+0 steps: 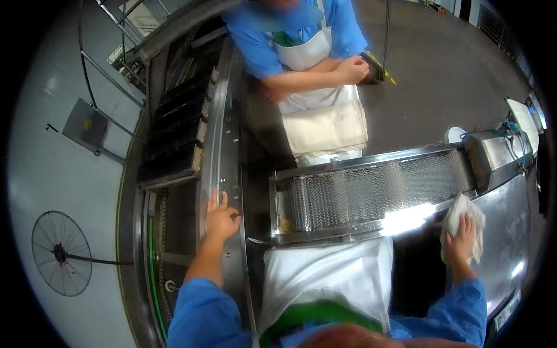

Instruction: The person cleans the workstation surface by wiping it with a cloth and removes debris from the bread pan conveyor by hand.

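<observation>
My left hand (pixel 222 221) rests on the long metal rail (pixel 227 156) of the machine at left, with some fingers stretched forward and nothing in it. On the right, my right hand (pixel 462 239) holds a white cloth (pixel 473 217) against the edge of a metal worktop (pixel 503 223), its fingers laid over the cloth. The cloth is bunched, and part of it hangs past my fingers. Between my two hands, a mesh conveyor belt (pixel 371 188) runs in a steel frame.
Across the conveyor stands a person (pixel 313 64) in blue sleeves and a white apron, arms crossed. Dark trays (pixel 174 139) sit inside the left machine. A fan (pixel 60 252) is by the wall. A metal housing (pixel 496 153) caps the conveyor's right end.
</observation>
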### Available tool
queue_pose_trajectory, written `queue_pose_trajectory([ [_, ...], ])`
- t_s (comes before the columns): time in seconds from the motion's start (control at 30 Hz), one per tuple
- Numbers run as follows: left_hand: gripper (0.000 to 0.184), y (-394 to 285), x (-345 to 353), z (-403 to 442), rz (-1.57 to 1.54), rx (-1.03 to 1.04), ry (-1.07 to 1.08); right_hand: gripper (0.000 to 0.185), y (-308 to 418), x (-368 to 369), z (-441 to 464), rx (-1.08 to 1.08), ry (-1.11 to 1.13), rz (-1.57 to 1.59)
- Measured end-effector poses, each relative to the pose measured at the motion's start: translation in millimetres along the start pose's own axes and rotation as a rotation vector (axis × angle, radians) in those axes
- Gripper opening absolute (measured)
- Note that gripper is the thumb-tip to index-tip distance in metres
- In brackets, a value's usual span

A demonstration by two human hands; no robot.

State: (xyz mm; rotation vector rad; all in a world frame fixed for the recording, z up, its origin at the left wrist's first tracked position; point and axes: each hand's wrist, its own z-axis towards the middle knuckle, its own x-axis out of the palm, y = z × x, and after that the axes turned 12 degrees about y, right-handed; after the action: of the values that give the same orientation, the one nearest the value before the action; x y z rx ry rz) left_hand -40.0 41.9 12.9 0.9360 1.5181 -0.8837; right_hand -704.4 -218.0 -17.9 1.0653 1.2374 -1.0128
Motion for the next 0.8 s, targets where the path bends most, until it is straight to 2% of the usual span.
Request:
queue_pose_trajectory([
  [0.8,0.015,1,3,-1,-0.032,-0.003,-0.011,0.081,1,0,1,-0.002,-0.006,-0.016],
])
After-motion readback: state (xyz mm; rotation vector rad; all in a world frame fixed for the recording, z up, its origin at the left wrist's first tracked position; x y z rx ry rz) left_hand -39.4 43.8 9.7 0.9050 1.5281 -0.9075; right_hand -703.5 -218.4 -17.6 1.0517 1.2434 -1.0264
